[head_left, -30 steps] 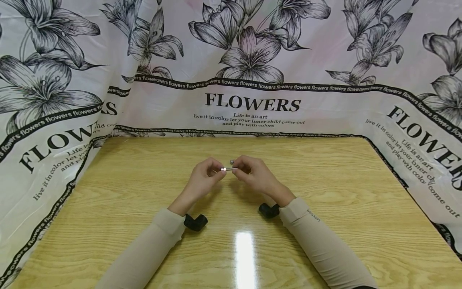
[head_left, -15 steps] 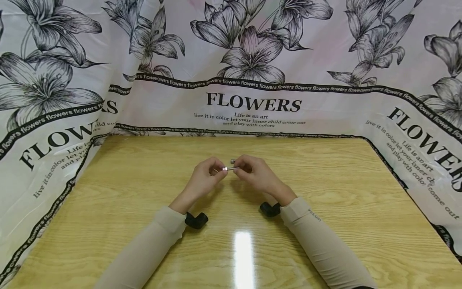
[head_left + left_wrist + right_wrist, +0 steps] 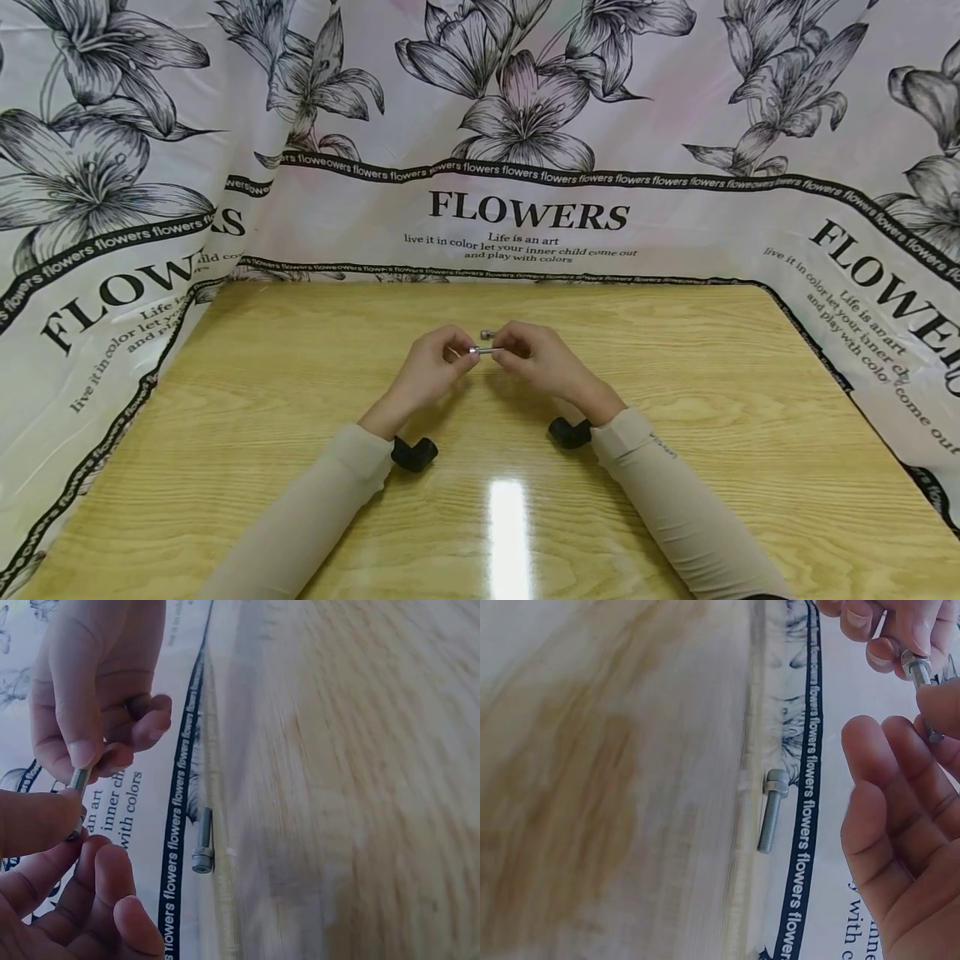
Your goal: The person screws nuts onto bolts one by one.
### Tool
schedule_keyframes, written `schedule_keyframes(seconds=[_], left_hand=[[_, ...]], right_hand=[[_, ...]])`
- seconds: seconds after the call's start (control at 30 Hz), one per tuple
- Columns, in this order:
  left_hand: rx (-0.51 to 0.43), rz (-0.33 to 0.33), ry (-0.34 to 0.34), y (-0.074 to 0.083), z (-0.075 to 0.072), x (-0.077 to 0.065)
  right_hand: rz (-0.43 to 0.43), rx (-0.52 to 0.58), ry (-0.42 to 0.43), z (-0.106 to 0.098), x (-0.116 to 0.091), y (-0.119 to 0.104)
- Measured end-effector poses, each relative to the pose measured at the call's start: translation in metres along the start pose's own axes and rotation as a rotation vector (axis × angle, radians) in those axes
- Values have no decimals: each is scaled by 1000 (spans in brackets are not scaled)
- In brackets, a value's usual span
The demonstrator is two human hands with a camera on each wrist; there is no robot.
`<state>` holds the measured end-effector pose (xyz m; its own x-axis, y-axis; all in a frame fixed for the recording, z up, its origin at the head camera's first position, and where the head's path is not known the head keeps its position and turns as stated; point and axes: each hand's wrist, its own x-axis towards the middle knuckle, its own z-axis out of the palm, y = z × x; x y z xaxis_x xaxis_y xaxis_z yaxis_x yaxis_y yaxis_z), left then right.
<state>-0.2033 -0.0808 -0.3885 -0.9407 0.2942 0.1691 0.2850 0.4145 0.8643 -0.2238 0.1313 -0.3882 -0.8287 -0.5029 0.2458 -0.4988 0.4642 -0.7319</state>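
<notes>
My left hand (image 3: 432, 367) pinches the nut end of a silver bolt (image 3: 489, 350) between thumb and fingers. On the same bolt's threaded shaft, the thumb and fingers of my right hand (image 3: 536, 358) pinch near the other end. The right wrist view shows the hex nut (image 3: 910, 663) at the left fingertips, with bare thread running into the right fingers. In the left wrist view the left thumb covers much of the bolt (image 3: 79, 780). Behind the hands, a second bolt (image 3: 772, 810) lies on the table, its thick round head and a nut together at one end.
The wood-grain table (image 3: 262, 400) meets a white flower-print cloth (image 3: 525, 225) at the back and both sides. A black elbow-shaped piece (image 3: 415, 454) sits by the left cuff, and a similar black piece (image 3: 570, 433) by the right cuff.
Both hands have shifted slightly to the right with the bolt between them. More of the second bolt shows behind the right fingers. Both grips stay on the bolt.
</notes>
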Motion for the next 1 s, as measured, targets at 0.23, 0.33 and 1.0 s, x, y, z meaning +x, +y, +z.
schedule_keyframes(seconds=[0.23, 0.33, 1.0], left_hand=[[40, 2, -41, 1, 5, 6], [58, -7, -49, 0, 7, 8], [265, -29, -139, -2, 14, 27]], right_hand=[[32, -44, -25, -4, -3, 5], [36, -56, -40, -5, -3, 7], [99, -123, -96, -12, 4, 19]])
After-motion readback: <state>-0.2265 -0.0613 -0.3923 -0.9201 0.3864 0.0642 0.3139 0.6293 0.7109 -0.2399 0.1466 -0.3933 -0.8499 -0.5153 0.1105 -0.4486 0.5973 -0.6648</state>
